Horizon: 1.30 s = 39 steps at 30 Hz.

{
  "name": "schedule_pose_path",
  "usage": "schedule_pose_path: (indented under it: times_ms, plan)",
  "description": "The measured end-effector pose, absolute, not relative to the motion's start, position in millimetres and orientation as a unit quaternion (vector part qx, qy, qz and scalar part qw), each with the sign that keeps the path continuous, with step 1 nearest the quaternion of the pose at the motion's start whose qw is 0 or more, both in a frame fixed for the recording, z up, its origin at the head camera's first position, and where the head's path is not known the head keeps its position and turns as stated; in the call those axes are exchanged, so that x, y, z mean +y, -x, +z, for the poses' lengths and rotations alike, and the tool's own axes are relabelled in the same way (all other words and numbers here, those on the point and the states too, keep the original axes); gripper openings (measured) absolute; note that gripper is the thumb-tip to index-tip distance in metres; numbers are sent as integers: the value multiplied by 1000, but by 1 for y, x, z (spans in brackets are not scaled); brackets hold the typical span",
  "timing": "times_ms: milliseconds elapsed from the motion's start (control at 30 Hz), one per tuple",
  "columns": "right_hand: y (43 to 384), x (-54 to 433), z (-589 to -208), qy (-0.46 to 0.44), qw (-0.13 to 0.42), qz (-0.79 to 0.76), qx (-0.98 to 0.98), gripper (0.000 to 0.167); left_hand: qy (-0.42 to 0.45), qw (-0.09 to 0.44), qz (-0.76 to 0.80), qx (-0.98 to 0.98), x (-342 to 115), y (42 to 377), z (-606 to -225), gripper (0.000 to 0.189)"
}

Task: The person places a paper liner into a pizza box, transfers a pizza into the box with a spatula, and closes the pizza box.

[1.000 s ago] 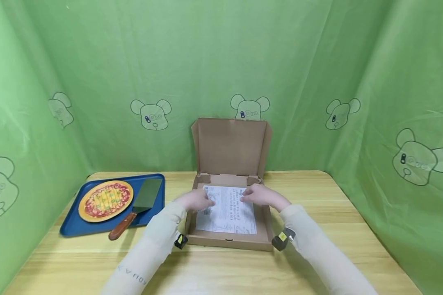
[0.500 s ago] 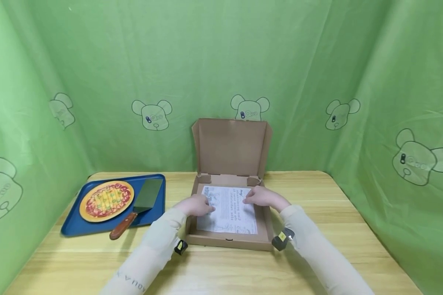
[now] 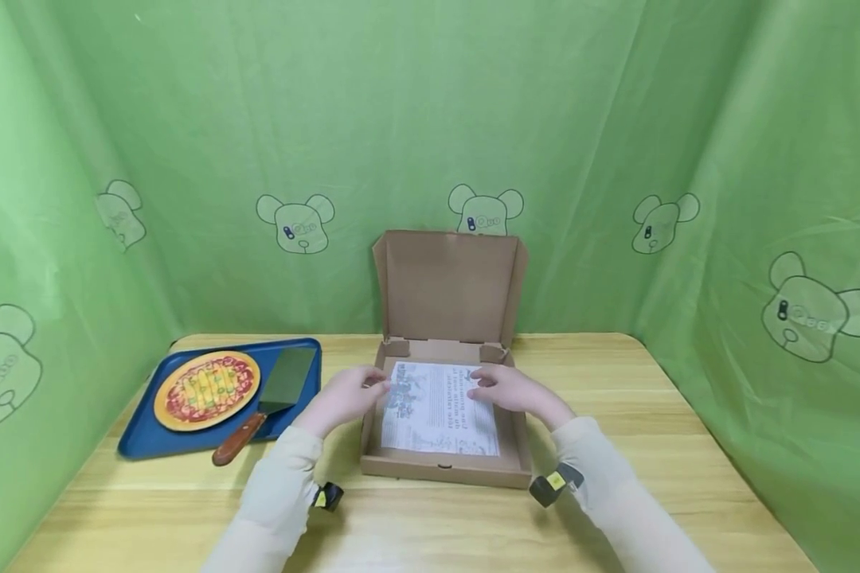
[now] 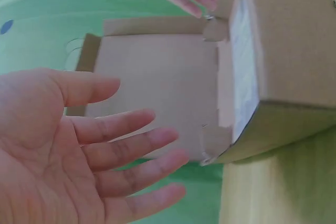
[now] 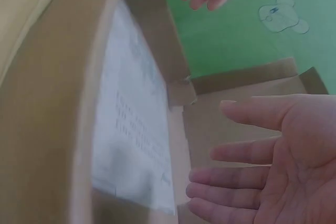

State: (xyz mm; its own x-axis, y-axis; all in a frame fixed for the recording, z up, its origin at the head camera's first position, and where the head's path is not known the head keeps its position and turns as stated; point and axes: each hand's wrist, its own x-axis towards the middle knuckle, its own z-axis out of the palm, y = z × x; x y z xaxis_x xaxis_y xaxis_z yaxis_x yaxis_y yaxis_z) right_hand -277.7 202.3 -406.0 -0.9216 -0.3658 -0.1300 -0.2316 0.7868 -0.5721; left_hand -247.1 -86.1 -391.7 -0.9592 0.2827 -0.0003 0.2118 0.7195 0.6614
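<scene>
A cardboard pizza box (image 3: 446,473) lies on the table with its lid (image 3: 450,286) raised at the back. A printed sheet of paper (image 3: 437,414) is spread flat on the box's floor. Over the box's left side is my left hand (image 3: 347,398), its fingers nearly straight and spread, as the left wrist view shows; nothing is in it. My right hand (image 3: 510,390) hovers above the right part of the sheet, fingers extended and apart, also holding nothing in the right wrist view.
To the left, a blue tray (image 3: 139,434) carries a pizza (image 3: 208,390) and a spatula (image 3: 287,378), whose wooden handle (image 3: 240,438) overhangs the tray's front edge. A green curtain (image 3: 387,119) printed with bear heads surrounds the table (image 3: 616,446).
My left hand has lifted off the paper and drawn back left to the box's edge. The right hand has risen slightly and its fingers have straightened. The sheet stays in place.
</scene>
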Motion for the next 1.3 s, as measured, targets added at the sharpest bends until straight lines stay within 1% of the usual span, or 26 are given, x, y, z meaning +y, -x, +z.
schedule_pose_path:
  times_ms: [200, 400, 567, 800, 933, 1067, 1167, 1300]
  plan:
    - [266, 193, -400, 170, 92, -309, 931, 54, -132, 7, 348, 928, -108, 232, -381, 37]
    - [258, 173, -394, 198, 51, -328, 922, 52, -139, -36, 321, 936, -131, 214, -357, 42]
    - [250, 153, -389, 201, 45, -339, 918, 50, -125, -73, 316, 938, -150, 200, -340, 43]
    - [245, 121, -392, 206, 37, -372, 904, 47, -95, -108, 311, 939, -183, 181, -330, 49]
    - [242, 101, -395, 195, 21, -408, 892, 49, -114, -189, 284, 933, -201, 175, -327, 41]
    - [240, 79, -395, 185, 9, -442, 878, 49, -139, -294, 236, 916, -219, 174, -328, 31]
    - [239, 64, -394, 182, 9, -455, 872, 48, -149, -351, 208, 901, -234, 175, -331, 30]
    - [238, 44, -394, 183, 5, -472, 862, 46, -154, -411, 186, 879, -255, 178, -335, 33]
